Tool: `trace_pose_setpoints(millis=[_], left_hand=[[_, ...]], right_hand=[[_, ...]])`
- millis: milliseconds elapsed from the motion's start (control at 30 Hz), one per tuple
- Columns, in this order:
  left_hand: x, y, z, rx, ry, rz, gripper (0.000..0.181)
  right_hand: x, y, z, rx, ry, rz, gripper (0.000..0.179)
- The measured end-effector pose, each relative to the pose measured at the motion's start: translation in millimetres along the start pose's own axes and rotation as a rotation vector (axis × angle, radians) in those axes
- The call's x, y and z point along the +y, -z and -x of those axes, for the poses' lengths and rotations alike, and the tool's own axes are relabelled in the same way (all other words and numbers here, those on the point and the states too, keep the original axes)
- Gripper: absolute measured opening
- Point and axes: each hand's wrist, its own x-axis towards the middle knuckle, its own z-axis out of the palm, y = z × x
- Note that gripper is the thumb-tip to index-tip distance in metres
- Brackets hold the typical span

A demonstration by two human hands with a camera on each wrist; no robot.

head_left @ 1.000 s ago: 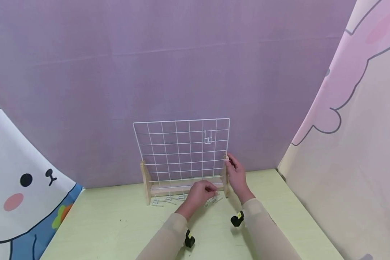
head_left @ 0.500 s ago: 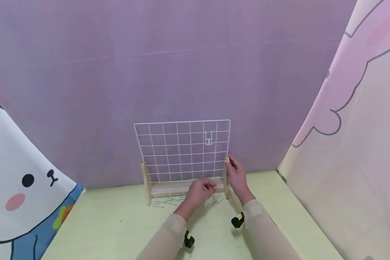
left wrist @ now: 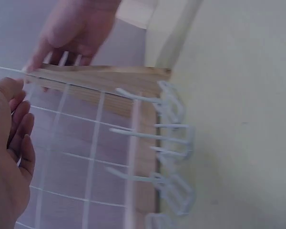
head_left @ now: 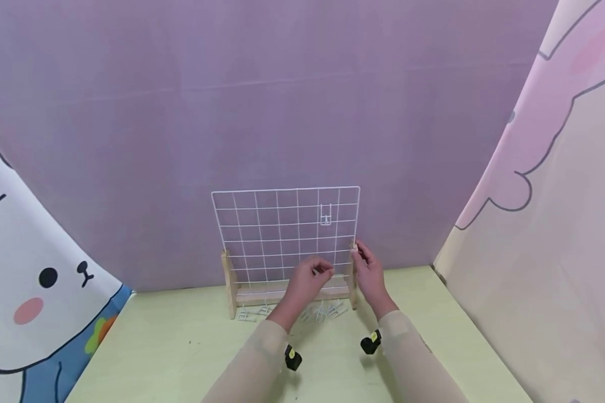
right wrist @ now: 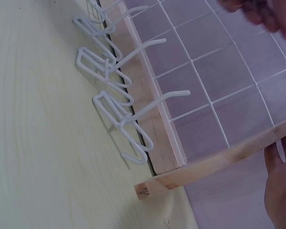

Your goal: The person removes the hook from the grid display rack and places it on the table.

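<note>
A white wire grid panel (head_left: 285,190) stands upright in a light wooden stand (right wrist: 214,165). My right hand (head_left: 372,278) grips the stand's right post, thumb in front and fingers behind. My left hand (head_left: 306,281) is raised before the grid's lower right part, fingers loosely curled; nothing shows between them in the left wrist view. One white wire hook (head_left: 325,220) hangs on the grid at upper right. Several more white hooks lie on the table along the base, among them the nearest hook (right wrist: 126,119) in the right wrist view.
The pale yellow table (head_left: 181,358) runs back to a purple backdrop (head_left: 282,101). Cartoon-printed cloths flank it, a white character (head_left: 35,324) at left and a pink shape (head_left: 529,168) at right. Small black wrist cameras, including the left one (head_left: 293,358), hang under both sleeves.
My left hand has lifted away from the hooks by the base, up toward the grid, uncovering more hooks. The right hand keeps its hold on the post. The head view has shifted slightly.
</note>
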Motion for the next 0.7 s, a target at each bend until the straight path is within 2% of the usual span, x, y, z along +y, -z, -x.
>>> trace_pose_setpoints(millis=[233, 333, 500, 700], left_hand=[[24.2, 16.3, -19.6, 0.208, -0.137, 0.051, 0.018], [32.5, 22.7, -27.5, 0.276, -0.192, 0.067, 0.021], [42.6, 31.2, -36.5, 0.320, -0.241, 0.085, 0.022], [51.8, 37.0, -42.6, 0.338, -0.260, 0.072, 0.023]], right_hand=[[0, 0, 0.1, 0.003, 0.014, -0.019, 0.046], [1, 0, -0.9, 0.010, 0.017, -0.007, 0.045], [2, 0, -1.6, 0.013, 0.025, -0.013, 0.044], [3, 1, -2.0, 0.003, 0.015, -0.035, 0.044]])
